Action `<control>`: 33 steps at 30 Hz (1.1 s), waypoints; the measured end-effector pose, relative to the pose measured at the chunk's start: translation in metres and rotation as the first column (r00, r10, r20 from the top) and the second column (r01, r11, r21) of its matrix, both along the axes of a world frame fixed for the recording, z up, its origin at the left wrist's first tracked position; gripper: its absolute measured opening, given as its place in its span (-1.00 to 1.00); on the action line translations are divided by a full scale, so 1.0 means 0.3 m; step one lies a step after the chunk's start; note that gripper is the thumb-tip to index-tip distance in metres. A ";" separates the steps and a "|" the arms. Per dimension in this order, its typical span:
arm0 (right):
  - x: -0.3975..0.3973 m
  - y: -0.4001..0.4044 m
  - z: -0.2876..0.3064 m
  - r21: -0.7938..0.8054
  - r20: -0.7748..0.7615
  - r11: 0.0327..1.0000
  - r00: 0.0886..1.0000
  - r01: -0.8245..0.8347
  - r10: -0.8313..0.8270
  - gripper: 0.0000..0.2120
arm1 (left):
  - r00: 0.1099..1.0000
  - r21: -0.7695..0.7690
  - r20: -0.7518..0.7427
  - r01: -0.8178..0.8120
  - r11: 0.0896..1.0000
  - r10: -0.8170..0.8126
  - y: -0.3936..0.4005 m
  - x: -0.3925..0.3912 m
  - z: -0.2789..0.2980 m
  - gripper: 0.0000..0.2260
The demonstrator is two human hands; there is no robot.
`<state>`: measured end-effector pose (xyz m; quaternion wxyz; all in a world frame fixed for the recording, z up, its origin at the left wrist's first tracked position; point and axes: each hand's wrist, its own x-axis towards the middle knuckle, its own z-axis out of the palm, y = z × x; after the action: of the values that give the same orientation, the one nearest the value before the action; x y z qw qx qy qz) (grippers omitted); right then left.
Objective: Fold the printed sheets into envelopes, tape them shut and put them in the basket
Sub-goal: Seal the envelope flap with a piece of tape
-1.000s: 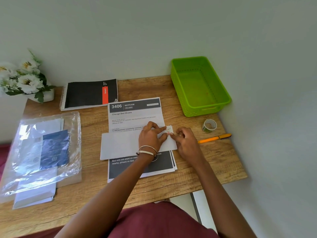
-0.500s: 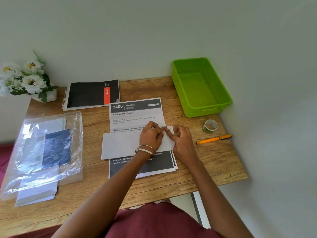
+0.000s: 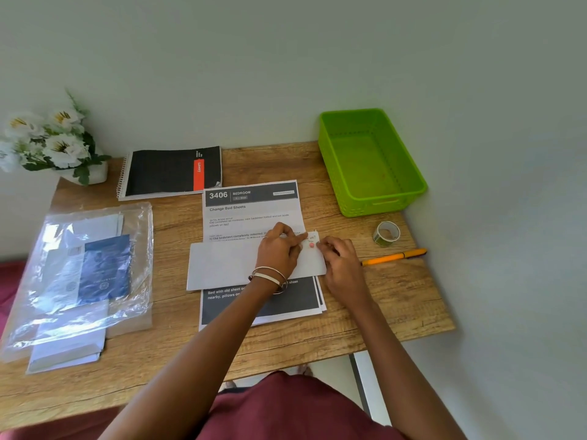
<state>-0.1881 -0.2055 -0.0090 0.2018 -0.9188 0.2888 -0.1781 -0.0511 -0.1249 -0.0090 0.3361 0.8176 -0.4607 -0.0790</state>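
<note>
Nearest the person, a stack of printed sheets [image 3: 259, 304] lies on the wooden desk [image 3: 365, 315], its dark lower band with white lettering showing toward the desk's front edge. Across the middle of that stack lies a folded white envelope [image 3: 222, 265], a long blank strip set crosswise, its right end bearing a small piece of patterned tape [image 3: 312, 241] with a pink spot. The left hand [image 3: 278, 252], bangles on its wrist, rests on the envelope with fingers curled and fingertips pressing at the tape; the right hand [image 3: 338, 257] sits just beside it, fingers curled down onto the envelope's right end, so the two hands nearly meet. To the right lie an orange pen [image 3: 394, 257] and, just beyond it, a roll of tape [image 3: 386, 234]. At the left sits a clear plastic bag [image 3: 85, 268] over papers. Farther back the top sheet's header reads "3406 BEDROOM, Change Bed Sheets". Beyond are a spiral notebook [image 3: 171, 171], white flowers [image 3: 47, 138] and the green basket [image 3: 409, 173] against the wall.
</note>
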 end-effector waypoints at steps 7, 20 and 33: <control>0.008 -0.015 0.028 0.051 0.010 0.999 1.000 0.014 -0.015 -0.73 | 0.992 0.050 -0.125 0.006 0.999 0.001 0.006 0.008 0.021 -0.75; 0.116 0.091 0.061 0.235 -0.233 0.835 0.863 0.497 -0.448 -0.58 | 0.606 0.448 -0.030 -0.703 0.553 0.795 0.360 0.157 0.137 -0.50; 0.086 0.047 0.169 0.894 0.000 0.381 0.851 0.235 -0.526 -0.90 | 0.376 0.226 -0.596 -0.769 0.598 0.710 0.422 0.200 0.158 -0.85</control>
<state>-0.1624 -0.1915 0.0416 0.6294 -0.5574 0.5110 -0.1789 0.0089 0.0016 0.0384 0.5046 0.8415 0.0925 -0.1694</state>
